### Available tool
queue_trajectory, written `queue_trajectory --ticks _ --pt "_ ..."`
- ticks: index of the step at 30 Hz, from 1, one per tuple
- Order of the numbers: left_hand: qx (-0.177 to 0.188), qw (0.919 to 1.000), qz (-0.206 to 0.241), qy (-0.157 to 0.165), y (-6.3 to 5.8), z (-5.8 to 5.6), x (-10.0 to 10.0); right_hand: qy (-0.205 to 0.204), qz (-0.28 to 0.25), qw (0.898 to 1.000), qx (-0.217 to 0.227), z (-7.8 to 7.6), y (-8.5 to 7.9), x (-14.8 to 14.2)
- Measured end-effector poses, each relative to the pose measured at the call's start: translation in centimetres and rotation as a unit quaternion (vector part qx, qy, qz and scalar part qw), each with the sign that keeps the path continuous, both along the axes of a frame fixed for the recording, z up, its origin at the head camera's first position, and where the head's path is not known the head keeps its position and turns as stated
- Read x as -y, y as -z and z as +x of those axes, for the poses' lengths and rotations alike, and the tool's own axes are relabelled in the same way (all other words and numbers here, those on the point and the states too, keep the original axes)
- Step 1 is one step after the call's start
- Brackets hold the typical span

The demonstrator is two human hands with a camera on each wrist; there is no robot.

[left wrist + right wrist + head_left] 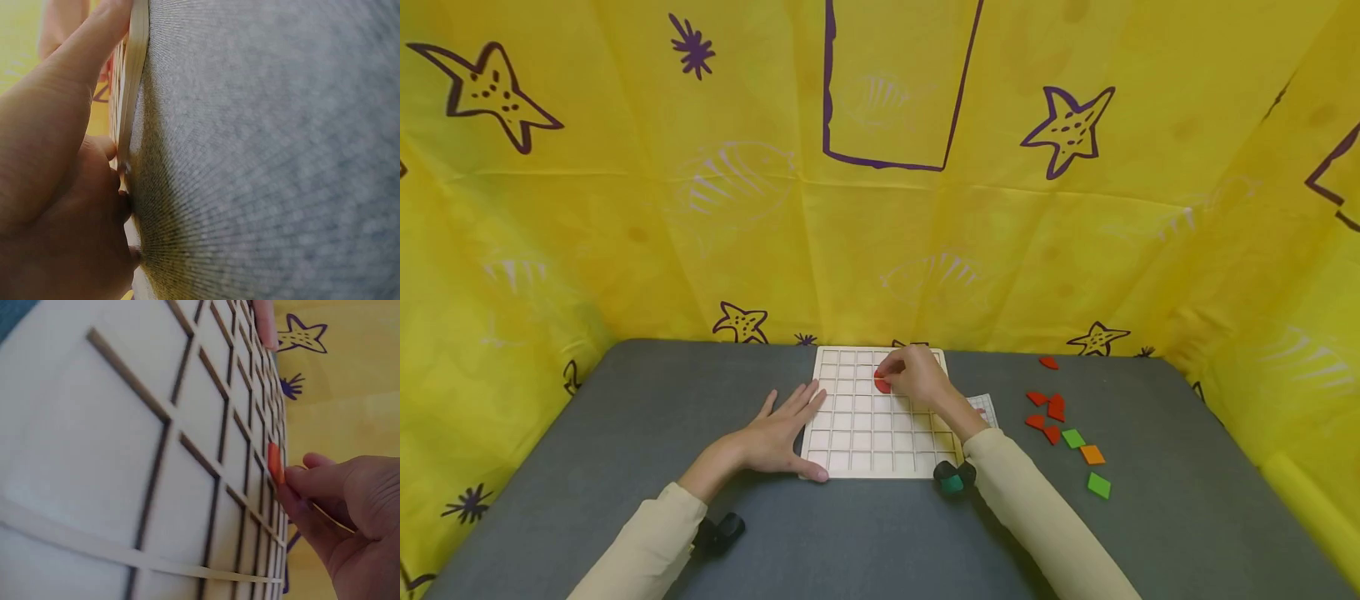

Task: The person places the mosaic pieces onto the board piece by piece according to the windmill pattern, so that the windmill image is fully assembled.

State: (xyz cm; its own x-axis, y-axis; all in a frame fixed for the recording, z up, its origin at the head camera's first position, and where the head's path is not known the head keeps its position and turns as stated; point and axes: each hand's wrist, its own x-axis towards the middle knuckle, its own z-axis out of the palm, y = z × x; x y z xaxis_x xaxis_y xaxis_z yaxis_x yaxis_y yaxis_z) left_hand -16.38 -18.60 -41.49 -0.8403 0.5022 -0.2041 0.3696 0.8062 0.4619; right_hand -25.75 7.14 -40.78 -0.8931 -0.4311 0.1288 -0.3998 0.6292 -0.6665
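A pale wooden grid board point(841, 438) lies on the table. My left hand point(777, 432) rests along its left edge, fingers spread onto the rim and thumb at the near corner; in the left wrist view the thumb point(94, 44) lies against the board's side. My right hand point(919, 375) reaches over the upper right part of the board. Its thumb and fingertips pinch a small red tile point(882, 383) at the grid; the fingers partly cover the red there. In the right wrist view, red-orange point(274, 460) shows in a cell right at the fingertips.
Several loose red tiles point(1056, 407) lie right of the board, with green point(1099, 485) and orange point(1092, 455) diamond tiles nearer. A printed grid card point(985, 408) sits partly under the right forearm. Yellow patterned cloth point(880, 217) hangs behind the table point(850, 542).
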Motion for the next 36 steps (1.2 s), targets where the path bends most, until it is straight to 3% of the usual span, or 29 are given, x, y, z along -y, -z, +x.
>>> queue_trajectory --ticks 10,16,22,36 --pt "-0.007 1.0 0.003 0.005 0.2 0.0 0.1 -0.024 0.034 0.999 -0.01 -0.1 -2.6 -2.1" --pt "-0.011 0.9999 0.005 0.008 0.2 0.0 -0.1 -0.009 0.066 0.998 -0.013 0.1 -3.8 -4.9" --pt "-0.011 0.9999 -0.001 0.003 0.3 -0.1 0.0 -0.006 0.067 0.998 -0.001 -0.1 -5.0 -7.3" --pt "-0.003 1.0 -0.007 -0.004 0.3 -0.1 -0.1 0.001 0.099 0.995 -0.008 -0.2 -4.6 -13.1"
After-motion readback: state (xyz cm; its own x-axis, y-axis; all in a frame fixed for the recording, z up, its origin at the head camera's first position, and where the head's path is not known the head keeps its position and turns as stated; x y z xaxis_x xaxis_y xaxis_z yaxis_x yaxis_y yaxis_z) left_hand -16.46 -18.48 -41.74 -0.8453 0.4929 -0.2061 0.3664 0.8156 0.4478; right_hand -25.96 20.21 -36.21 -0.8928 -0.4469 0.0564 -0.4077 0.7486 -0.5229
